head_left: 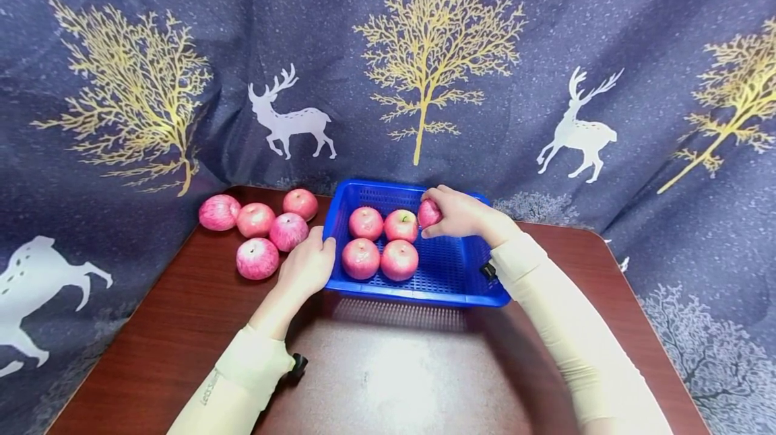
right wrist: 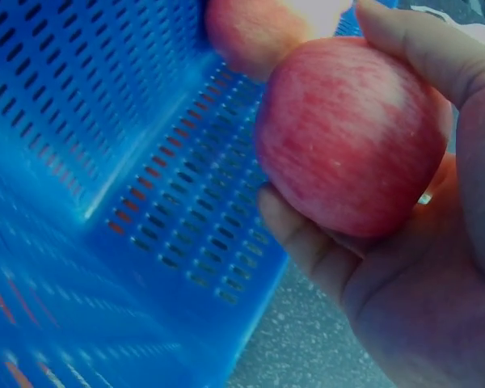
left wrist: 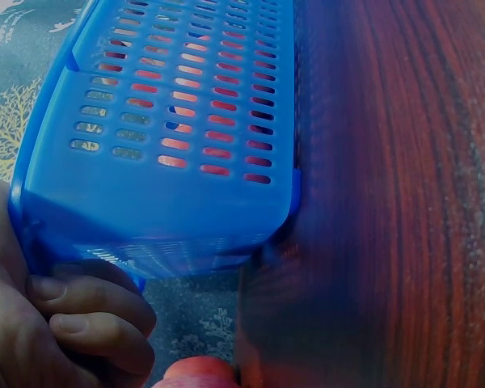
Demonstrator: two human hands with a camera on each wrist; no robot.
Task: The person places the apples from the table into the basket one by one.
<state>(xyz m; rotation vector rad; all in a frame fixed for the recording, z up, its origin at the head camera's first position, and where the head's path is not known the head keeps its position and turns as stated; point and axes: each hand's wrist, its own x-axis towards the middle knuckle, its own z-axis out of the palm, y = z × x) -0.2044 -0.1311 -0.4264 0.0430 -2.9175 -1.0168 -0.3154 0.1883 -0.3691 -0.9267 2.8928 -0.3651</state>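
Observation:
A red apple [right wrist: 352, 137] is held between the thumb and fingers of my right hand [head_left: 459, 213], inside the blue plastic basket [head_left: 445, 298]. Whether this apple touches the basket floor I cannot tell. Just left of it, several apples [head_left: 400, 260] sit in two rows in the basket's left half. My left hand [head_left: 311, 262] grips the basket's left rim, its fingers [left wrist: 105, 331] curled at the corner in the left wrist view. Slotted holes run along the basket's side wall [left wrist: 170, 194], with red apples showing through.
Several more apples [head_left: 257, 258] lie grouped on the brown wooden table [head_left: 182, 314], left of the basket and close to my left hand. A dark blue cloth [head_left: 339, 38] printed with deer and golden trees hangs behind the table.

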